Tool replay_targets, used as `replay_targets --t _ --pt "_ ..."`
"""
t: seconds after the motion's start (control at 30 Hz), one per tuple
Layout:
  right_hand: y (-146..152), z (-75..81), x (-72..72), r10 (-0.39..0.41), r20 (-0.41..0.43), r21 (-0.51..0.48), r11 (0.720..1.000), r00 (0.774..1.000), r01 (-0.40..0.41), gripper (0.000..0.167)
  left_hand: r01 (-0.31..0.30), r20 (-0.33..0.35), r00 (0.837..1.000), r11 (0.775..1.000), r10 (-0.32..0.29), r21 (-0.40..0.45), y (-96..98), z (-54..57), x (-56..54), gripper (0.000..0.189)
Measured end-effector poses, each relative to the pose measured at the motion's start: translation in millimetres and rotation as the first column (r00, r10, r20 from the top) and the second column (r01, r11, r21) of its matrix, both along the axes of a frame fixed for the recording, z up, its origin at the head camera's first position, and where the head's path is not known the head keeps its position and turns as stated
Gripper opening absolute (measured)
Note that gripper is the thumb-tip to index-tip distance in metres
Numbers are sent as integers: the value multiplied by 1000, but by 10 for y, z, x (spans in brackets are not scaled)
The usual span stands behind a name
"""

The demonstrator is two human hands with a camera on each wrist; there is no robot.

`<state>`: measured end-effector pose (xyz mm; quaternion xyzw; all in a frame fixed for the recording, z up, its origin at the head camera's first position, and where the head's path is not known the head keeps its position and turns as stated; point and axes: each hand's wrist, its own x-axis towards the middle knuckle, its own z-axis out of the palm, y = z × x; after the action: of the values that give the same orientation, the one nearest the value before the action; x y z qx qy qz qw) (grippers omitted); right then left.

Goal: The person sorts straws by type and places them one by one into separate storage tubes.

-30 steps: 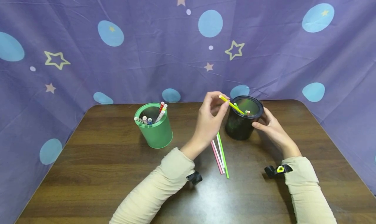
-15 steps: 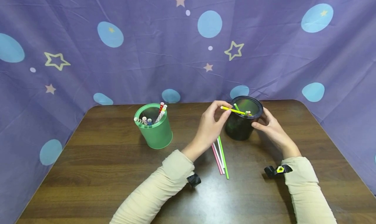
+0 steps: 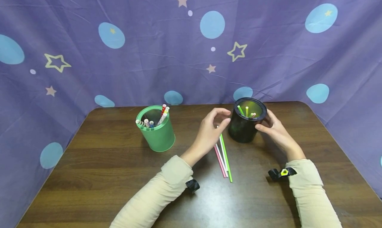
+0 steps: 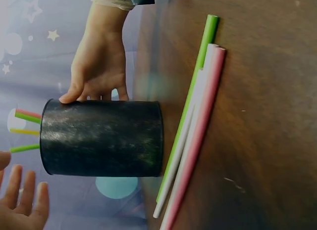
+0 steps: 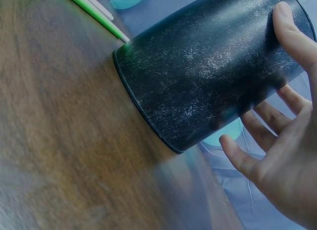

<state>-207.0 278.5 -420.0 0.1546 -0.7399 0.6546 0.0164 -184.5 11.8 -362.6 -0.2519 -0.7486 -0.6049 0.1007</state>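
A black can [image 3: 243, 130] stands upright at the back right of the table, with plain green, yellow and pink straws [image 3: 247, 111] poking up inside. My right hand [image 3: 277, 131] holds its right side, the thumb [image 5: 292, 34] on the front and the fingers behind. My left hand [image 3: 207, 133] is just left of the can with nothing in its grasp; in the left wrist view its fingers [image 4: 28, 193] are extended, apart from the can. Below it on the table lie loose green, white and pink straws [image 3: 224, 158], partly hidden by the left hand at their far ends.
A green can [image 3: 159, 138] with several patterned straws [image 3: 163, 116] leaning in it stands left of centre on the wooden table [image 3: 98, 175]. Directly behind the table hangs a purple curtain [image 3: 155, 65] with stars and blue spots.
My left hand has lowered the yellow straw into the black can and let go of it, then drawn back slightly left. The right hand has stayed on the can.
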Motion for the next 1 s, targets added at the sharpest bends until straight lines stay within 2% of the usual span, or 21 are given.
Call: replay_targets --t 0.17,0.33,0.5,0.7,0.87,1.0 --pt "2 0 -2 7 -5 -16 1000 1000 -7 65 -5 97 995 999 10 -52 -74 -99 -10 25" --pt "2 -4 -3 11 2 -21 1000 1000 -11 66 -28 191 981 997 43 -78 -124 -188 -33 26" --pt "-5 -2 -6 7 8 -5 1000 1000 -7 67 -48 237 968 990 78 -132 -168 -297 -80 25" --pt "-5 5 -4 1 15 8 1000 1000 -1 67 -93 274 946 957 171 -276 -238 -420 -171 26" --pt "0 0 1 -2 20 11 1000 1000 2 68 -114 322 918 930 233 -349 -272 -467 -223 24" --pt "1 -5 1 -4 17 1 1000 1000 4 67 -130 322 905 902 277 -411 -272 -497 -261 26"
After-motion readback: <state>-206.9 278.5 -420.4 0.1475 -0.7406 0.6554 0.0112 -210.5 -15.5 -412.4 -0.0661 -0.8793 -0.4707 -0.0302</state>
